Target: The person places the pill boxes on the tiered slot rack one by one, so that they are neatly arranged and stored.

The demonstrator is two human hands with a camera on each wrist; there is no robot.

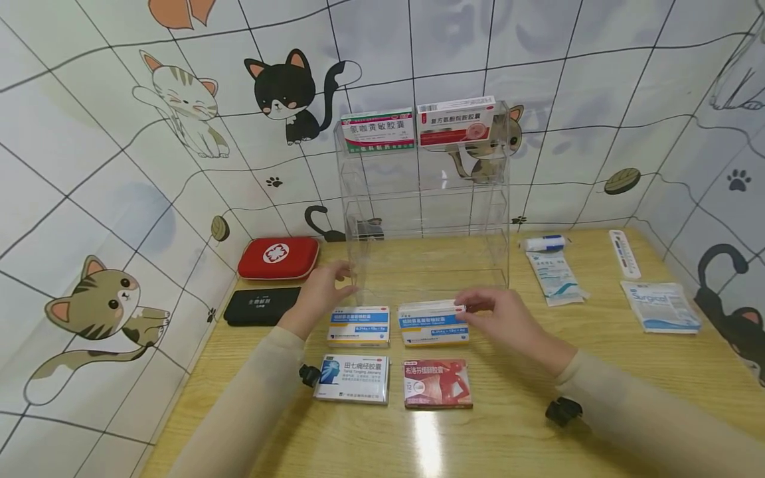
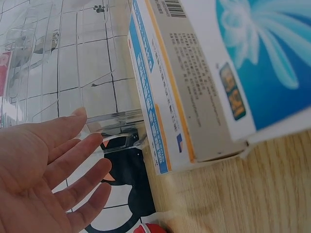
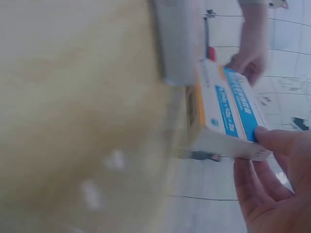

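Note:
My right hand (image 1: 499, 317) pinches the right end of a blue-and-white medicine box (image 1: 435, 323), thumb on the printed face and fingers beneath it in the right wrist view. The fingers of my left hand (image 1: 321, 292) are spread and hold nothing, right at the lower left side of the clear acrylic rack (image 1: 427, 279). A second blue-and-white medicine box (image 1: 358, 326) lies just in front of this hand. Nearer to me are a white-and-blue capsule box (image 1: 354, 380) and a red capsule box (image 1: 438, 384), side by side on the table.
Atop the rack stand a green-and-red medicine box (image 1: 379, 131) and a red-and-white one (image 1: 456, 122). A red zip case (image 1: 278, 258) and a black case (image 1: 260, 307) lie left. Rightward are a bandage roll (image 1: 544, 243), white-and-blue packets (image 1: 557, 277) and a thermometer (image 1: 625, 253).

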